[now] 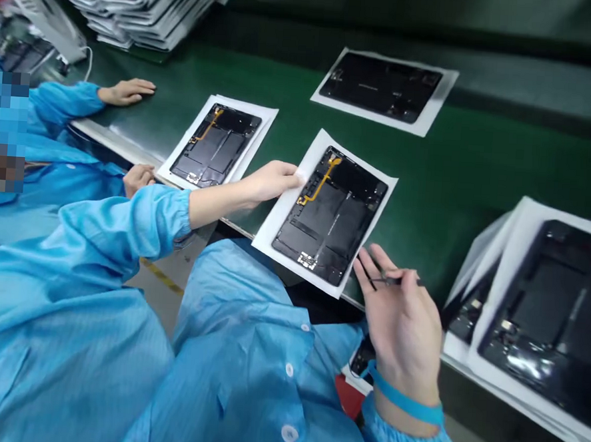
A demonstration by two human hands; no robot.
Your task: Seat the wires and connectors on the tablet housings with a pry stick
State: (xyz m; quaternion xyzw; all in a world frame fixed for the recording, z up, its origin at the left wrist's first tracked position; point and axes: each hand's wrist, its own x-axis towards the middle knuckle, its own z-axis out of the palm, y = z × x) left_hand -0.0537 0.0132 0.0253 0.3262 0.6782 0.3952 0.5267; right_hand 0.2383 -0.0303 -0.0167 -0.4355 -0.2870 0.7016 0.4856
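while the tweezers (392, 279) hang beside the near tablet panel (331, 213), a slip is the chief risk

if the tips strayed inward, they could scratch the black panel or snag the yellow flex cable (320, 182) across its upper half. the right hand (399, 321) is closed in a pinch on the tweezers, just off the panel's lower right edge and not touching it. the left hand (270, 183) lies flat with its fingers together on the margin of the white paper sheet (272, 226) under the panel; whether it grips the sheet i cannot tell. that sheet sits right at the edge of the green bench mat (459, 164), so a careless nudge could tip it and its panel over.

to the left of the near tablet panel, a second panel (214, 146) lies on its own sheet, with a co-worker's hand (138, 179) just beside it. beyond it lies a far panel (381, 86), also on a sheet. to its right is a pile of panels on sheets (545, 309). well beyond it stands a stack of pale trays (138, 11), too blurred to show what they hold.
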